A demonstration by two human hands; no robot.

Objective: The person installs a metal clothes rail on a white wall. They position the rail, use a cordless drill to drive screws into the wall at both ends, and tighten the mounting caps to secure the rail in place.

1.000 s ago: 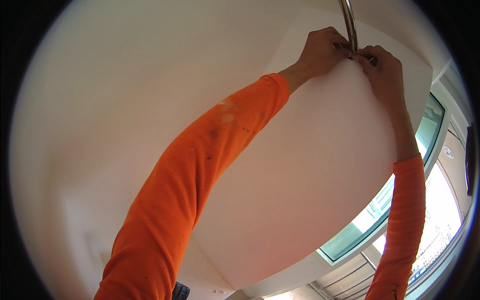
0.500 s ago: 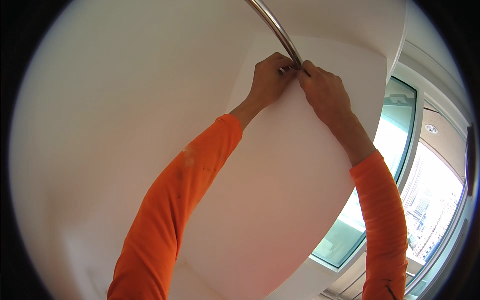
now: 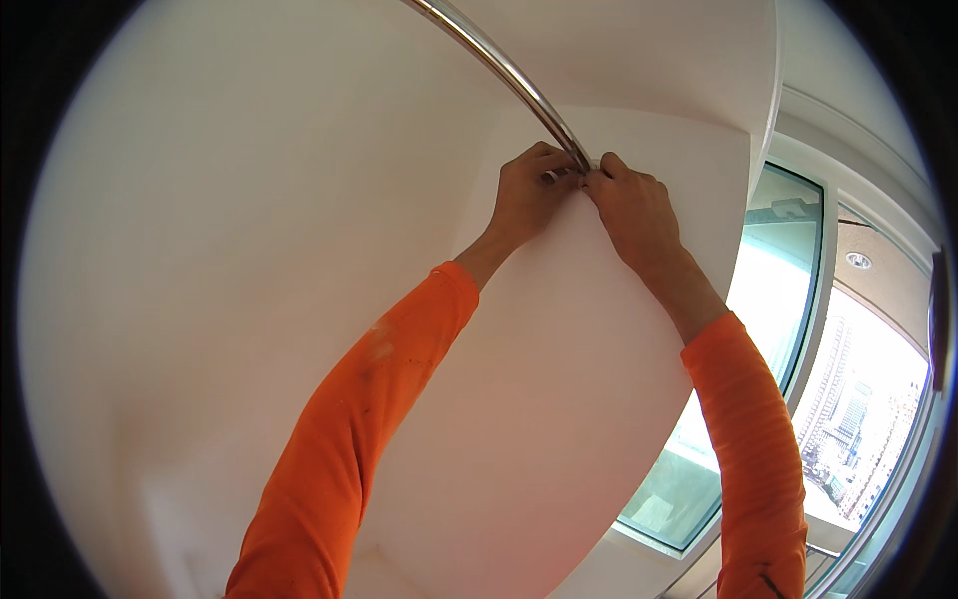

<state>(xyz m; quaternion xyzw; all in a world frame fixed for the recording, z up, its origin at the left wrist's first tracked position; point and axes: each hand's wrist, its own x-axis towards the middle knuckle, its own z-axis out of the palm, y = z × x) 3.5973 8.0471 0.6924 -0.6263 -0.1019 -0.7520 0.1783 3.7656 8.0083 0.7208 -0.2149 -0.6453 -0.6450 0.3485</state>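
Observation:
A shiny metal rod (image 3: 504, 70) runs down from the top edge to a white wall panel (image 3: 559, 359), its near length bowed by the lens. Both my arms reach up in orange sleeves to the rod's lower end. On the left side of that end, my left hand (image 3: 529, 195) is closed, thumb and fingers bent against the rod. My right hand (image 3: 637, 215) pinches at the other side, its fingertips close to the left ones. Whatever sits between the right fingertips is too small and hidden to name. The rod's very tip is covered by the fingers.
A broad white wall (image 3: 249, 200) spreads on the left, and a white ceiling surface (image 3: 639, 50) lies above. Past the panel's right edge stands a green-tinted window (image 3: 783, 270), with tall buildings (image 3: 853, 419) outside and a round ceiling light (image 3: 858, 261).
The rod's end and both hands sit slightly lower and further left in the picture, with more of the rod showing. The grip of the hands looks much the same.

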